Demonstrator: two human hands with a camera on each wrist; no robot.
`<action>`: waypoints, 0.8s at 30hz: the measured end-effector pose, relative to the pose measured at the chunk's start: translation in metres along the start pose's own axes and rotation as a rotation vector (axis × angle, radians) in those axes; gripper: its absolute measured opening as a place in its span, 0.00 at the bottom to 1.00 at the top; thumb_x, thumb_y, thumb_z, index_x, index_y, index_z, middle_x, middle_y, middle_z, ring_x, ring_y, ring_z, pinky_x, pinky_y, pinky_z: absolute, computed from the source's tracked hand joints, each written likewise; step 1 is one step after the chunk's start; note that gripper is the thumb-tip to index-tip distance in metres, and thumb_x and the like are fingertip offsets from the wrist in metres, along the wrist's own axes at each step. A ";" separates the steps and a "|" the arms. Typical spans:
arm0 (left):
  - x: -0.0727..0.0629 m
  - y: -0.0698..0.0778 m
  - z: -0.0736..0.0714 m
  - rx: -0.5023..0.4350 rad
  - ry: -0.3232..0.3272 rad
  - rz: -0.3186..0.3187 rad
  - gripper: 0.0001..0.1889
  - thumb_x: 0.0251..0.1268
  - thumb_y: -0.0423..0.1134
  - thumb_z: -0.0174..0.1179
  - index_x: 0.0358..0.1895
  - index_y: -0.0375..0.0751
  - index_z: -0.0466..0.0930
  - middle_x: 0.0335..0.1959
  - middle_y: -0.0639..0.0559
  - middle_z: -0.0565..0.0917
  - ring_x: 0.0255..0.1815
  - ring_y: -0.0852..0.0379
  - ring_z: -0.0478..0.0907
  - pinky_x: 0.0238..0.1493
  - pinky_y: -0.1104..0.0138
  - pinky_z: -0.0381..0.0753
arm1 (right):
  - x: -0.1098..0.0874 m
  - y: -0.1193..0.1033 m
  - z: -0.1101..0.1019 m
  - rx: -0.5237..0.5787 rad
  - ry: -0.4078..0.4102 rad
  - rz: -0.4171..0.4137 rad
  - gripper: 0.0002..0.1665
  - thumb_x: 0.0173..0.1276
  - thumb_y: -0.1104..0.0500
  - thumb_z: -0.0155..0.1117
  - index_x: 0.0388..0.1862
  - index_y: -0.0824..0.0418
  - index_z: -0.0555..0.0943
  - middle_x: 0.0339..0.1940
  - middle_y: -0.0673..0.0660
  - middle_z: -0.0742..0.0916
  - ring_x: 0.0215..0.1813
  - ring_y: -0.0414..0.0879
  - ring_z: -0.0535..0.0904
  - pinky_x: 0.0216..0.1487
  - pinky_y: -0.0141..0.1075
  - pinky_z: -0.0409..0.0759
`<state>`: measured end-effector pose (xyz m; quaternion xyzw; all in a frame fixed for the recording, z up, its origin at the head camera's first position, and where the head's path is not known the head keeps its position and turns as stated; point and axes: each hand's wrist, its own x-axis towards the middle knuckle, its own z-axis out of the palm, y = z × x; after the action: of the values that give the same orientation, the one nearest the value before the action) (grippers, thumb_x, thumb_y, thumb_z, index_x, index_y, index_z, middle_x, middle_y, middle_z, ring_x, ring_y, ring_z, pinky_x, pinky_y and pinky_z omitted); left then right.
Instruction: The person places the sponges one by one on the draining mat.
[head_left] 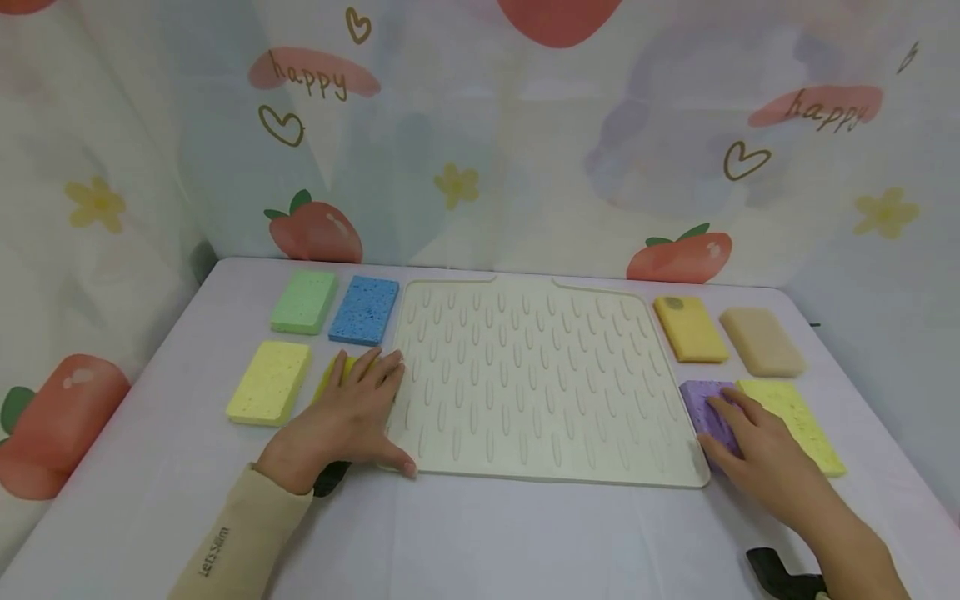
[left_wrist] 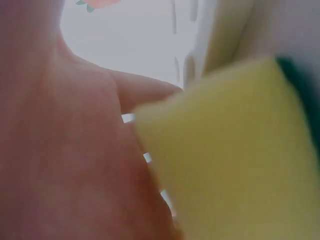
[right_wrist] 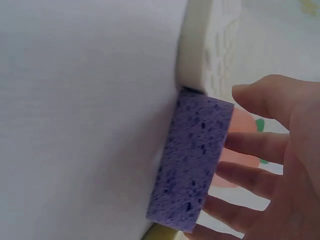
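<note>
My left hand [head_left: 348,421] lies spread over a yellow sponge at the mat's left side, covering most of it in the head view. The left wrist view shows this yellow sponge [left_wrist: 230,160] close up, with a dark green scouring layer on one face. On the right, my right hand [head_left: 772,467] rests its fingertips on the top of a purple sponge [right_wrist: 192,160], thumb apart from it. That sponge stands against the mat's lower right edge. Between the hands lies a cream draining mat [head_left: 540,383] with raised oval ridges.
Left of the mat are green [head_left: 303,302], blue [head_left: 364,310] and pale yellow [head_left: 270,383] sponges. On the right lie a yellow sponge [head_left: 690,330], a beige one [head_left: 762,342] and a lime-yellow one [head_left: 798,425] beside my hand. A printed curtain [head_left: 525,142] stands behind the white table [head_left: 480,542].
</note>
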<state>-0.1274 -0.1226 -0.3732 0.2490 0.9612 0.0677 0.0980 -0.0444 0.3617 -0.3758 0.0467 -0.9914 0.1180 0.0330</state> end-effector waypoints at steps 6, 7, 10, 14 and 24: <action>-0.004 -0.006 -0.006 0.007 0.017 -0.037 0.68 0.27 0.74 0.75 0.74 0.34 0.62 0.79 0.35 0.55 0.80 0.33 0.45 0.71 0.28 0.42 | -0.004 0.000 0.005 -0.016 0.020 0.005 0.35 0.68 0.57 0.66 0.66 0.75 0.68 0.68 0.76 0.68 0.62 0.79 0.66 0.56 0.70 0.67; -0.004 -0.006 -0.006 0.003 0.009 -0.044 0.69 0.27 0.74 0.75 0.75 0.34 0.61 0.79 0.36 0.54 0.80 0.33 0.46 0.71 0.28 0.42 | -0.004 -0.001 0.005 -0.021 0.017 0.011 0.35 0.68 0.57 0.66 0.66 0.75 0.68 0.68 0.76 0.68 0.62 0.79 0.67 0.55 0.70 0.67; -0.004 -0.006 -0.005 -0.009 -0.011 -0.054 0.70 0.27 0.74 0.75 0.76 0.35 0.59 0.79 0.37 0.54 0.80 0.34 0.47 0.71 0.28 0.42 | -0.004 -0.002 0.006 -0.025 0.026 0.020 0.35 0.67 0.57 0.66 0.66 0.74 0.68 0.68 0.76 0.69 0.60 0.80 0.68 0.54 0.71 0.68; -0.003 -0.007 -0.003 -0.020 -0.021 -0.061 0.71 0.27 0.74 0.75 0.77 0.36 0.57 0.79 0.39 0.55 0.80 0.36 0.47 0.72 0.29 0.40 | -0.003 -0.003 0.006 -0.024 0.054 0.034 0.34 0.64 0.58 0.67 0.64 0.72 0.70 0.66 0.75 0.71 0.58 0.79 0.70 0.51 0.70 0.70; -0.003 -0.008 -0.002 -0.027 -0.024 -0.070 0.70 0.28 0.74 0.75 0.77 0.37 0.56 0.79 0.40 0.56 0.80 0.36 0.48 0.73 0.30 0.40 | -0.001 -0.007 0.000 -0.033 0.081 0.084 0.32 0.62 0.56 0.66 0.63 0.69 0.73 0.64 0.73 0.73 0.55 0.78 0.72 0.43 0.68 0.72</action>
<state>-0.1289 -0.1309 -0.3727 0.2147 0.9670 0.0744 0.1154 -0.0431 0.3547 -0.3744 -0.0002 -0.9921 0.1045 0.0690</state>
